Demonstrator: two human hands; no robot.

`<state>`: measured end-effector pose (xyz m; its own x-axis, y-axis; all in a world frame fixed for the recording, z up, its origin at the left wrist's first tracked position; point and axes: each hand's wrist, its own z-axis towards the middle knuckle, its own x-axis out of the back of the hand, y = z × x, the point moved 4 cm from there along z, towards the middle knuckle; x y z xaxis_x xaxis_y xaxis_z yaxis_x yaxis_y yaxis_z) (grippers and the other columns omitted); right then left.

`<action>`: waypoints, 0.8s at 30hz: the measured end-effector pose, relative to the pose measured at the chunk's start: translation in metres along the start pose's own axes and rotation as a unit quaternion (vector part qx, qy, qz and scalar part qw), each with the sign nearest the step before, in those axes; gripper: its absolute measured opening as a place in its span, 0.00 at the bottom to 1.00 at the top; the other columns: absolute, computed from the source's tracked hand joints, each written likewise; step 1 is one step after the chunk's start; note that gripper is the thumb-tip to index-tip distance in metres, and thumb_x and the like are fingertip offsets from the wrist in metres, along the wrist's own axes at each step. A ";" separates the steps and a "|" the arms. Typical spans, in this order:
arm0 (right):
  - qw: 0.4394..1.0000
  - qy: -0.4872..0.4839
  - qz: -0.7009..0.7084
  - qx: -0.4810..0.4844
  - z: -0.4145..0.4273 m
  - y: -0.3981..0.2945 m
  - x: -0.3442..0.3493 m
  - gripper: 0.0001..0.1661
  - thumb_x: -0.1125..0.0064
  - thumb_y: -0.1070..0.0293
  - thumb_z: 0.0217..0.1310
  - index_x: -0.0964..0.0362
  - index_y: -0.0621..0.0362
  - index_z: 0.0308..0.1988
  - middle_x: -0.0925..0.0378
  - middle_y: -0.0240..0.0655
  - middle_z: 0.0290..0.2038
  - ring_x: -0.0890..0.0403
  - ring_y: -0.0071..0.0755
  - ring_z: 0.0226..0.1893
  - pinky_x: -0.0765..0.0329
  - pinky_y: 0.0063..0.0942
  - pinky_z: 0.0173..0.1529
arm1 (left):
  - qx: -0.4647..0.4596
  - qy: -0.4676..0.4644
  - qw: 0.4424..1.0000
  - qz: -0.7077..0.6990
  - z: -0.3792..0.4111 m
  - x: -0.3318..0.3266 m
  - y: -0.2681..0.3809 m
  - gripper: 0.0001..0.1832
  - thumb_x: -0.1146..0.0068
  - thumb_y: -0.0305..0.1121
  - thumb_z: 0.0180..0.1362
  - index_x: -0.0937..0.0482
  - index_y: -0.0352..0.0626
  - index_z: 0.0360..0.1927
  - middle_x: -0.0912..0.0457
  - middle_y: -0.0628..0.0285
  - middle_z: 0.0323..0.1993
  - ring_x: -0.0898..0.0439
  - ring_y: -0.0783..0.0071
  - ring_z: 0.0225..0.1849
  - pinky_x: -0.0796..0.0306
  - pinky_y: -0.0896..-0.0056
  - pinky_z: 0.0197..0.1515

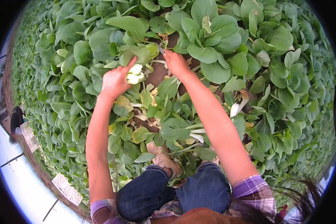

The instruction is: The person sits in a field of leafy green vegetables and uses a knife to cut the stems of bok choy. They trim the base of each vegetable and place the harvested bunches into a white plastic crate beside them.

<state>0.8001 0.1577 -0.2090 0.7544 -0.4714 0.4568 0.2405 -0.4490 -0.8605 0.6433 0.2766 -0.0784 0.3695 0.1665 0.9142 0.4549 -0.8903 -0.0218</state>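
My left hand is closed around several cut pak choi heads, their pale stem ends facing right. Its index finger reaches up against the leaves of another pak choi, whose light-green base lies just beyond. My right hand grips a small knife, its handle mostly hidden in the fist. The blade is beside that plant's base; whether it touches the stem, I cannot tell. Just right of the knife grows a large leafy pak choi.
Dense pak choi plants surround me. Brown soil shows between the hands, with loose leaves and white stalks nearer my feet. My shoe stands among leaves. At far left are a person and pale crates along a dirt path.
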 end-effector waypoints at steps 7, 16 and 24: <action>0.990 -0.134 -0.041 -0.033 -0.047 0.005 0.021 0.17 0.57 0.59 0.66 0.27 0.48 0.49 0.21 0.47 0.39 0.22 0.55 0.41 0.26 0.49 0.45 | -0.033 0.043 0.997 0.049 -0.012 -0.005 0.005 0.45 0.37 0.35 0.40 0.39 0.67 0.67 0.20 0.62 0.27 0.19 0.60 0.28 0.24 0.62 0.36; 0.992 -0.074 -0.075 -0.065 -0.131 0.014 0.071 0.20 0.58 0.57 0.67 0.29 0.46 0.53 0.21 0.45 0.41 0.22 0.53 0.44 0.26 0.47 0.48 | -0.109 0.138 0.979 0.100 -0.033 -0.040 0.037 0.35 0.47 0.27 0.46 0.32 0.57 0.63 0.18 0.62 0.29 0.20 0.63 0.25 0.25 0.64 0.34; 0.995 -0.029 0.000 -0.098 -0.163 0.020 0.090 0.21 0.56 0.57 0.66 0.29 0.50 0.55 0.21 0.47 0.41 0.21 0.53 0.42 0.26 0.44 0.47 | -0.088 0.113 0.985 0.098 -0.032 -0.055 0.051 0.37 0.45 0.25 0.42 0.32 0.55 0.62 0.18 0.58 0.36 0.19 0.58 0.30 0.25 0.60 0.38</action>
<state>0.7736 -0.0173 -0.1485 0.7904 -0.4289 0.4374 0.1208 -0.5908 -0.7977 0.6203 0.2082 -0.1170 0.2367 -0.0965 0.9668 0.2376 -0.9591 -0.1539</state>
